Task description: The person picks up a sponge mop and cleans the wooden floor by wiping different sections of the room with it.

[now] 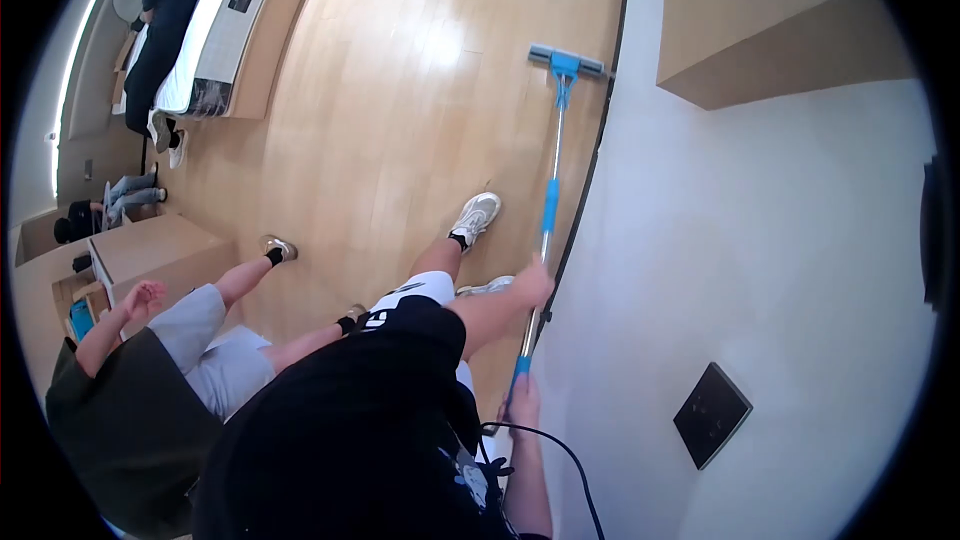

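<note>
A sponge mop [551,205] with a blue and silver pole slants up along the foot of the wall. Its wide grey and blue head [566,63] is at the floor, close to the dark skirting edge. Midway down the pole, my left hand [534,285] is closed around it, slightly blurred. Lower, near the pole's end, my right hand [523,401] wraps around the blue grip. A black cable [560,443] loops past my right forearm.
The wall [640,270] runs along my right, with a black square plate [712,415] and a protruding box [760,30]. To my left stands another person in grey shorts [232,370]. A beige cabinet [160,250] and a table [265,50] with another person beside it are farther off.
</note>
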Demonstrator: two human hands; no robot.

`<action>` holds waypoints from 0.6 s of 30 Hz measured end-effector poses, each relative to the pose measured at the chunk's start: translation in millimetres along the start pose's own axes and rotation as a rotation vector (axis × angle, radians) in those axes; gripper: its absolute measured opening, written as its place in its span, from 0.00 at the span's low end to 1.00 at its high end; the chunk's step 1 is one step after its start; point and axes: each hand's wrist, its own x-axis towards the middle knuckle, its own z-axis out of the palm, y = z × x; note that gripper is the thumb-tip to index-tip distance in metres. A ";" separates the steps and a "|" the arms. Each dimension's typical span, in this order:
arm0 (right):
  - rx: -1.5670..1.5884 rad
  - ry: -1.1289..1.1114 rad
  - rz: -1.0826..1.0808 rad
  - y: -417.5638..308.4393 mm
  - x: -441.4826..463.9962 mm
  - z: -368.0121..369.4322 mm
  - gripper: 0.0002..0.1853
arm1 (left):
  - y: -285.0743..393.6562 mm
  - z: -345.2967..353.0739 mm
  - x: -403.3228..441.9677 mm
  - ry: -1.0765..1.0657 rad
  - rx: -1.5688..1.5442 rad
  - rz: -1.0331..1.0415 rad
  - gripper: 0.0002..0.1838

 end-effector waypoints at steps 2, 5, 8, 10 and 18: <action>0.035 -0.044 0.005 -82.2 11.3 9.0 0.14 | 37.2 -27.9 50.5 0.049 0.023 0.069 0.33; 0.126 -0.132 -0.031 -168.7 17.3 21.6 0.15 | 95.6 -80.5 69.5 0.001 -0.191 0.069 0.32; 0.203 -0.204 -0.065 -196.5 3.6 36.9 0.16 | 120.3 -121.7 23.7 -0.074 -0.373 -0.016 0.37; 0.190 -0.174 -0.102 -201.9 -6.0 51.1 0.15 | 101.6 -122.4 -9.5 -0.181 -0.397 0.089 0.50; 0.136 0.217 0.067 -217.0 70.0 85.0 0.20 | -53.4 -220.2 -72.5 0.040 -0.011 0.403 0.26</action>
